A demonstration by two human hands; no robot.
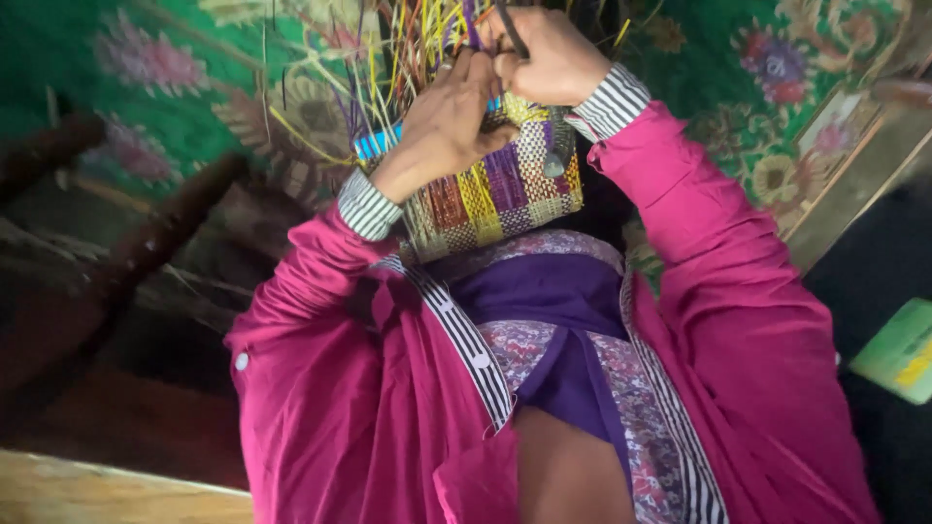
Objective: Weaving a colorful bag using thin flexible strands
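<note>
1. Woven basket (pixel 495 194), half-made, rests in our lap; we judge it light, springy and easily bent.
2. Left hand (pixel 442 126) presses its rim, fingers closed on strands.
3. Right hand (pixel 549 53) pinches a dark strand (pixel 510 29); loose strips (pixel 408 49) look slippery, so grip low.

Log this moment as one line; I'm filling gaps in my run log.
left hand: pressed on woven basket | right hand: fist closed on dark strand | loose strips: sticking up | floor: green floral mat
</note>
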